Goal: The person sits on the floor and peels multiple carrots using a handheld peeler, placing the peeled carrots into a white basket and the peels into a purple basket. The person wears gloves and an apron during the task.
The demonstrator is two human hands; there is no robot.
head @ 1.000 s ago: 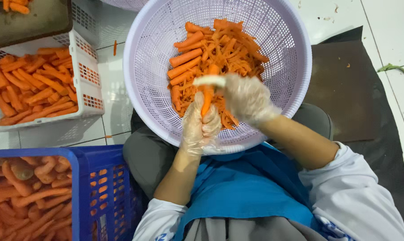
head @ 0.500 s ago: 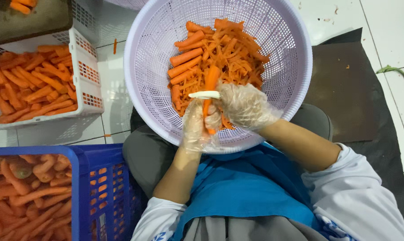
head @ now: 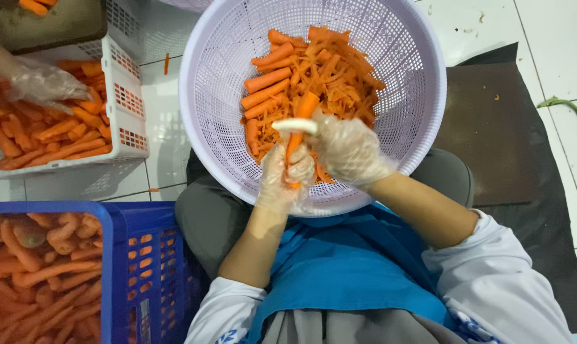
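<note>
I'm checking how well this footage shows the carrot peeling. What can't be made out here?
Head view only:
- Peeler blade: blurred, partly behind the right hand.
- Lower end of the carrot: wrapped by the left hand.
- Blue crate: cut off by the left and bottom edges.
- Co-worker's gloved hand: arm cut off at the left edge.

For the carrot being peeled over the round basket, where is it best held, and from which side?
Probably the near, lower end of the carrot, from below, where the left hand grips it. It points away into the round basket, leaving the upper length free for the right hand and its white peeler.
</note>
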